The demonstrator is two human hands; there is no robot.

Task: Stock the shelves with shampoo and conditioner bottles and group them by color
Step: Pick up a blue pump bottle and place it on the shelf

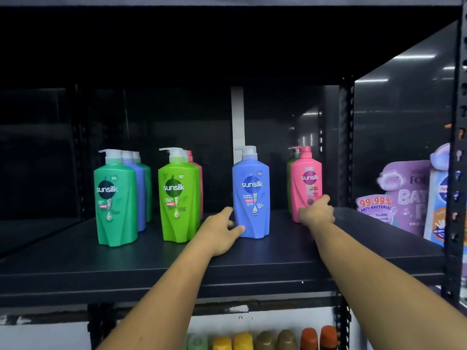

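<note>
Here left hand (pixel 219 231) grips blue bottle (pixel 251 195), right (pixel 317 211) pink (pixel 305 180).

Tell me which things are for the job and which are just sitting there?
For the job: teal bottle, lime bottle, middle blue bottle gripped by left hand, front pink bottle gripped by right hand, shelf.
Just there: purple packs, bottles lower down.

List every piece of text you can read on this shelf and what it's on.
"sunsilk": on the teal bottle, lime bottle, blue bottle and pink bottle.
"SHAMPOO": red band on the blue bottle.
"99.99% ANTI-BACTERIAL": purple pack at right.
Other small print on the bottles and pack: too blurred or cut off to read.
</note>
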